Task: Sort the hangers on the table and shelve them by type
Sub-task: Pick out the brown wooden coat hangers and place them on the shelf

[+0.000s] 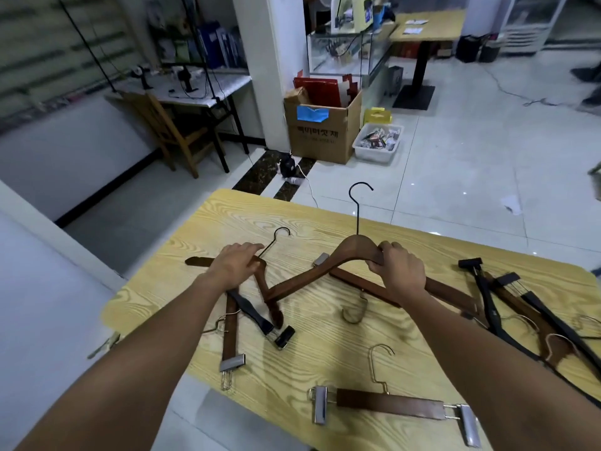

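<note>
Two hands work over the yellow wood-grain table (325, 353). The right hand (398, 271) clamps the brown curved wooden coat hanger with a tall black hook (325, 270): its fingers are closed together over the top of the right shoulder, just beside the neck. This hanger is held above the middle of the surface with its hook pointing toward the far edge. Its left arm slopes down to the second brown wooden coat hanger with a thin black hook (198, 261); whether the two touch cannot be told. The left hand (237, 263) grips that second hanger at its neck, toward the far-left corner, fingers curled over the wood. Below the left wrist lie a black clip hanger (253, 310) and a brown wooden bar hanger with one visible silver clip (229, 333), the latter reaching the left edge. Under the raised hanger a brown bar hanger with a bronze hook (364, 284) lies flat. At the near edge rests a brown straight wooden hanger with two silver clips (390, 405). Along the right edge sits a pile of black and brown hangers (507, 307), overlapping one another. Beyond the far edge, on the tiled floor, stand a cardboard box (322, 138), a white plastic tub (377, 154) just beside it and a wooden chair (169, 131)
</note>
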### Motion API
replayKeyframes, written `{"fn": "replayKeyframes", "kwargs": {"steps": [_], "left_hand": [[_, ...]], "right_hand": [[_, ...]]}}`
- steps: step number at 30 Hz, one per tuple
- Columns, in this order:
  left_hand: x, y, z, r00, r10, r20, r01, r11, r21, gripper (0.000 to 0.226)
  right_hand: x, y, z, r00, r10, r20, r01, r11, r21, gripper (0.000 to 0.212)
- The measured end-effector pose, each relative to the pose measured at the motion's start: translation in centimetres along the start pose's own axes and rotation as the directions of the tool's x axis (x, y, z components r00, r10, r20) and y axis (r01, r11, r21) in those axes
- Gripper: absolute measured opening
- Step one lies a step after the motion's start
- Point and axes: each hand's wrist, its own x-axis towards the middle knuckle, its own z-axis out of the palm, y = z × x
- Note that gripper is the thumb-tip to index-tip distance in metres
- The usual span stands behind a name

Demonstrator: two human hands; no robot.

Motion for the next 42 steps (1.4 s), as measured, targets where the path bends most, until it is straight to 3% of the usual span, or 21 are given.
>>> {"fn": "replayKeyframes", "kwargs": {"steps": [14,29,42], "left_hand": [[8.4,-6.8,4.5,0.981,0.021,0.195,-0.025,0.999,0.019,0.054],[13.8,-10.8,10.8,0.941,-0.038,0.336,0.052,0.998,-0.032,0.086],[15.8,-12.9,11.8,0.956,0.050,0.289,-0.040,0.998,-0.039,0.060]], "right_hand": [[4.7,-5.9,4.8,0.995,0.021,0.096,-0.026,0.999,0.046,0.037],[7.3,-8.8,9.7,0.967,-0.077,0.244,0.019,0.972,0.232,0.038],[7.6,-8.5,11.2,0.968,0.022,0.250,-0.092,0.957,0.275,0.032]]}}
